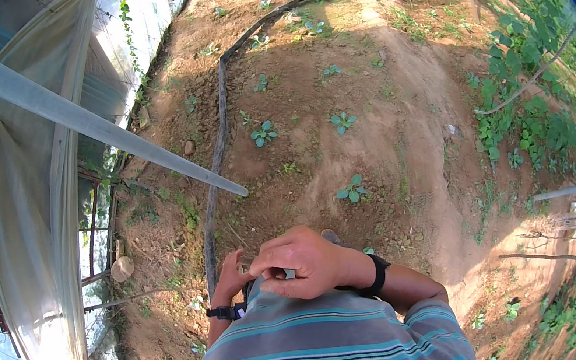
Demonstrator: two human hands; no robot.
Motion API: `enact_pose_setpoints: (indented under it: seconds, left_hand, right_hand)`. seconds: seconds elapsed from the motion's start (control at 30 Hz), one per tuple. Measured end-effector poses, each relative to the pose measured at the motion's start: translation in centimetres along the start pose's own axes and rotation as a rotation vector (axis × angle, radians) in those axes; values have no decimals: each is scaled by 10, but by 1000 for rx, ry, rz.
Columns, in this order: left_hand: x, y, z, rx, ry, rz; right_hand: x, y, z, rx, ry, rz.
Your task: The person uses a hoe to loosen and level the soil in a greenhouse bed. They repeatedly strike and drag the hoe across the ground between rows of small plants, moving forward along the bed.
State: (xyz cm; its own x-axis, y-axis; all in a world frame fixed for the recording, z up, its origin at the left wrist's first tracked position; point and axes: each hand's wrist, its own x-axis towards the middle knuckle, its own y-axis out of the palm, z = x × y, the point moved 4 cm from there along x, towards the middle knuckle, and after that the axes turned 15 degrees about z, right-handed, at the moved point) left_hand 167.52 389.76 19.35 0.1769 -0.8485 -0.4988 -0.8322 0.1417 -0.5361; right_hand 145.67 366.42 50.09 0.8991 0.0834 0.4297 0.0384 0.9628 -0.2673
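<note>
My right hand [302, 260] is held in front of my chest with its fingers curled in and the thumb close to them. Whatever lies inside that curl, if anything, is hidden. Just left of it and lower is my left hand [233, 278], its visible fingers bent a little and apart, with nothing seen in them. The fingertips of both hands come close together; I cannot tell whether they touch. A dark band [379, 276] circles my right wrist, and a black strap [227, 312] is on the left one. Below the hands is my striped shirt.
Small leafy seedlings [353, 189] grow in the brown soil [292, 151] ahead. A dark hose-like line [221, 118] runs along the bed on the left. A grey pole [103, 124] slants in from the left, before plastic sheeting [22, 215]. Climbing plants [520, 73] stand far right.
</note>
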Motion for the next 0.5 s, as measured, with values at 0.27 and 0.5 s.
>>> enact_pose_setpoints:
  seconds: [0.27,0.5]
  left_hand:
    - [20,-7,-24,254,232,133]
    - [54,-17,-25,174,-113,314]
  right_hand:
    - [27,27,12,-73,78,-156]
    - [17,-8,8,-606,149,-407]
